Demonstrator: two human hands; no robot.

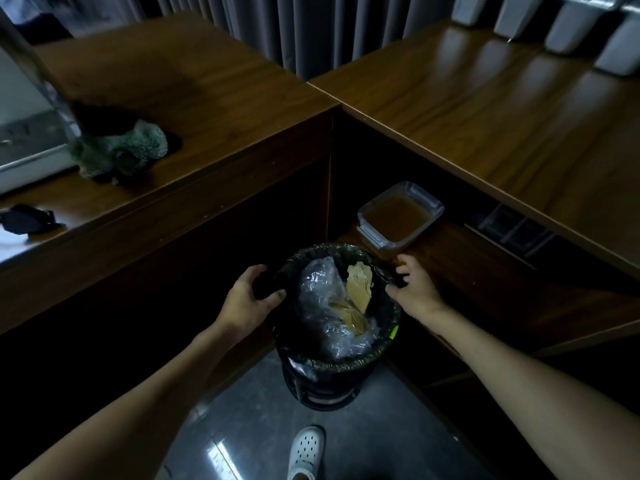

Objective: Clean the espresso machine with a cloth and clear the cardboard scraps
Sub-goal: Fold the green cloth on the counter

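Observation:
A black waste bin (323, 382) lined with a black bag stands on the floor in the counter's corner. Inside lie tan cardboard scraps (360, 285) and crumpled clear plastic (320, 299). My left hand (251, 294) grips the bag's rim on the left side. My right hand (414, 285) pinches the rim on the right. A green fuzzy cloth (121, 152) lies on the left counter, beside the metal espresso machine (27, 133) at the far left edge.
Wooden counters (485, 109) form an L around the bin. A clear plastic container (400, 216) sits on a lower shelf behind the bin. Grey canisters (568, 26) line the back right. A black object (24, 220) lies at left. My white shoe (306, 452) is below.

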